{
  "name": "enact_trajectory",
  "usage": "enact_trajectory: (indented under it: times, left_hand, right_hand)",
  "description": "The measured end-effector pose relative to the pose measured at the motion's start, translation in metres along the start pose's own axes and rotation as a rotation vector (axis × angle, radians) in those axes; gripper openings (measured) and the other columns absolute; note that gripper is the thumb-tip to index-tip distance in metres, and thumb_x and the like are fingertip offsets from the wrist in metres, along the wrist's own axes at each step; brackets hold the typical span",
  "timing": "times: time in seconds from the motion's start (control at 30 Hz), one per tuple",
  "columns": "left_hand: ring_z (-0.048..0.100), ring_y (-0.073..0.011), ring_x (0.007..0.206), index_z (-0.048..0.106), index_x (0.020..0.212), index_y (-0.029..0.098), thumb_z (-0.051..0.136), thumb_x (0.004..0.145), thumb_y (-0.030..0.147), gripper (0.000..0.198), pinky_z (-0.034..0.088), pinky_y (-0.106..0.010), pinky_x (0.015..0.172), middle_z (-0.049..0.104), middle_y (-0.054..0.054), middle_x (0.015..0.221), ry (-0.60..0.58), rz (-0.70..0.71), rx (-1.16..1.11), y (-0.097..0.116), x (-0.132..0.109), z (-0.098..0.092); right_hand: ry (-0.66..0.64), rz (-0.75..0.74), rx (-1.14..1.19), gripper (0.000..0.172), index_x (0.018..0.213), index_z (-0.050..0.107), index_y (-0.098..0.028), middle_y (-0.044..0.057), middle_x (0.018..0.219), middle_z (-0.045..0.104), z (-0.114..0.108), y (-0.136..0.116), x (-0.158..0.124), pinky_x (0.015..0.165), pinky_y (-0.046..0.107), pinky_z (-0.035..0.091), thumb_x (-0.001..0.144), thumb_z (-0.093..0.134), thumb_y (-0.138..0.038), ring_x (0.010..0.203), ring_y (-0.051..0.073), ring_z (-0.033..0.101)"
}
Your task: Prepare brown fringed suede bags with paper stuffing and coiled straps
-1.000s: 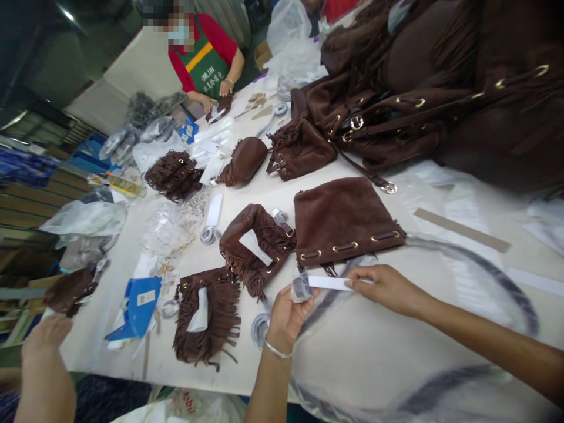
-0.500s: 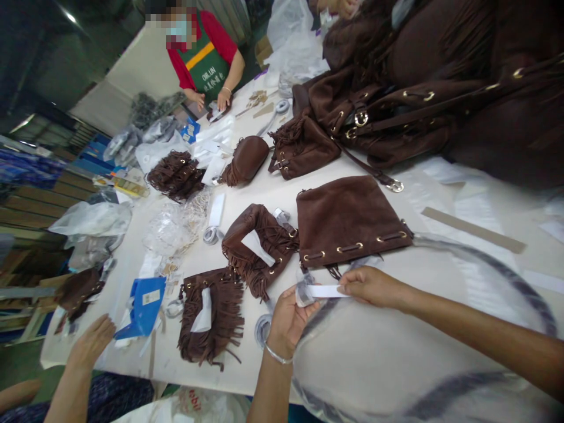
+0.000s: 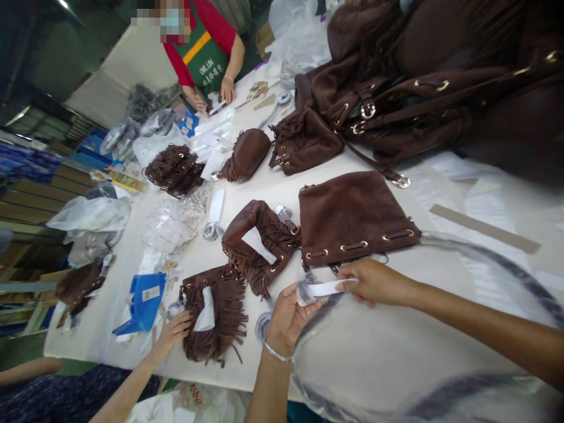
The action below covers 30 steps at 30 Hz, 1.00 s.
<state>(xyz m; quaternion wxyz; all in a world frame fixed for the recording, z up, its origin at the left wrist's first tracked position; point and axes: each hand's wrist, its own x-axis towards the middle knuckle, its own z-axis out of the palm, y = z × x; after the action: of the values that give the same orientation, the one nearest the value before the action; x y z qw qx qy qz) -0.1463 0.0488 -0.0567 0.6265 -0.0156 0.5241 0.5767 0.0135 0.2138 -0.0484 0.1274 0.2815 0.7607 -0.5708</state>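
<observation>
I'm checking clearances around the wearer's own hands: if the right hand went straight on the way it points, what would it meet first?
Probably the plastic-wrapped bundle in the left hand, at the other end of the white strip the right hand pinches, though depth is unclear.

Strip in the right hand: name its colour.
The strip is white; it shows best in the head view, the only one.
</observation>
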Motion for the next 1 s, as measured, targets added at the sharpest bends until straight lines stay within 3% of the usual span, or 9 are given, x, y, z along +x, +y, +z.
enact_trajectory:
  times: [0.1, 0.2, 0.3, 0.4, 0.5, 0.6, 0.73, 0.9, 1.0]
  left_hand:
    - [0.068, -0.0194, 0.084, 0.066, 0.108, 0.006, 0.067, 0.078, 0.016, 0.032, 0.057, -0.026, 0.073, 0.070, -0.016, 0.105, 0.006, 0.002, 0.023, 0.001, 0.000, -0.001]
    - [0.068, -0.0206, 0.086, 0.067, 0.107, 0.006, 0.067, 0.078, 0.017, 0.031, 0.058, -0.027, 0.072, 0.069, -0.018, 0.108, 0.002, 0.020, 0.036, 0.001, 0.001, -0.003]
    - [0.069, -0.0206, 0.085, 0.067, 0.104, 0.006, 0.067, 0.078, 0.018, 0.029, 0.058, -0.026, 0.070, 0.069, -0.019, 0.110, 0.021, 0.017, 0.037, 0.000, 0.001, -0.003]
    - [0.069, -0.0201, 0.084, 0.068, 0.104, 0.007, 0.067, 0.079, 0.019, 0.028, 0.058, -0.026, 0.070, 0.070, -0.018, 0.108, 0.037, 0.008, 0.025, 0.000, 0.001, -0.002]
    - [0.069, -0.0204, 0.086, 0.068, 0.104, 0.006, 0.067, 0.078, 0.017, 0.028, 0.058, -0.027, 0.072, 0.069, -0.018, 0.109, 0.021, 0.005, 0.027, 0.000, 0.000, -0.002]
    - [0.068, -0.0211, 0.088, 0.067, 0.104, 0.006, 0.068, 0.078, 0.019, 0.029, 0.058, -0.027, 0.073, 0.069, -0.018, 0.109, 0.009, 0.028, 0.050, -0.001, 0.001, -0.002]
    - [0.068, -0.0211, 0.088, 0.067, 0.105, 0.006, 0.068, 0.078, 0.020, 0.031, 0.057, -0.028, 0.073, 0.070, -0.017, 0.104, -0.001, 0.047, 0.062, -0.001, 0.001, -0.003]
    - [0.068, -0.0211, 0.087, 0.067, 0.106, 0.006, 0.068, 0.079, 0.022, 0.032, 0.057, -0.027, 0.072, 0.071, -0.016, 0.099, -0.014, 0.056, 0.047, -0.002, 0.000, -0.003]
    - [0.068, -0.0223, 0.087, 0.067, 0.106, 0.007, 0.069, 0.077, 0.021, 0.032, 0.056, -0.028, 0.071, 0.071, -0.016, 0.099, -0.012, 0.062, 0.039, -0.002, 0.000, -0.002]
  right_hand:
    - [0.029, -0.028, -0.044, 0.016, 0.085, 0.062, -0.021, -0.003, 0.056, 0.064, -0.002, 0.000, -0.009, 0.053, 0.022, 0.034, 0.083, 0.058, -0.036, 0.052, 0.013, 0.060]
    - [0.238, -0.132, -0.278, 0.018, 0.085, 0.062, -0.021, 0.000, 0.065, 0.067, 0.000, 0.004, -0.026, 0.056, 0.025, 0.033, 0.089, 0.054, -0.036, 0.060, 0.016, 0.061]
    - [0.443, -0.350, -0.617, 0.026, 0.083, 0.062, -0.020, 0.004, 0.075, 0.066, 0.007, 0.011, -0.045, 0.061, 0.030, 0.032, 0.096, 0.044, -0.032, 0.066, 0.018, 0.059]
    - [0.515, -0.496, -0.768, 0.029, 0.085, 0.063, -0.020, 0.003, 0.073, 0.065, 0.013, 0.021, -0.058, 0.064, 0.032, 0.032, 0.099, 0.038, -0.024, 0.066, 0.017, 0.058]
    - [0.524, -0.488, -0.747, 0.029, 0.089, 0.064, -0.020, 0.003, 0.075, 0.066, 0.014, 0.026, -0.060, 0.066, 0.031, 0.033, 0.099, 0.037, -0.025, 0.068, 0.017, 0.059]
    - [0.453, -0.318, -0.555, 0.029, 0.090, 0.062, -0.021, 0.003, 0.078, 0.067, 0.011, 0.023, -0.054, 0.065, 0.029, 0.036, 0.099, 0.038, -0.035, 0.071, 0.018, 0.062]
    - [0.155, -0.112, -0.163, 0.021, 0.096, 0.059, -0.023, -0.002, 0.067, 0.067, 0.002, 0.012, -0.037, 0.058, 0.024, 0.040, 0.095, 0.042, -0.035, 0.057, 0.014, 0.063]
    - [-0.169, -0.087, 0.012, 0.018, 0.094, 0.056, -0.020, 0.000, 0.069, 0.069, -0.003, 0.007, -0.018, 0.055, 0.022, 0.043, 0.090, 0.042, -0.030, 0.052, 0.014, 0.063]
    - [-0.209, -0.088, -0.084, 0.012, 0.092, 0.054, -0.017, 0.005, 0.080, 0.070, 0.000, 0.000, -0.009, 0.056, 0.021, 0.043, 0.083, 0.046, -0.018, 0.059, 0.015, 0.064]
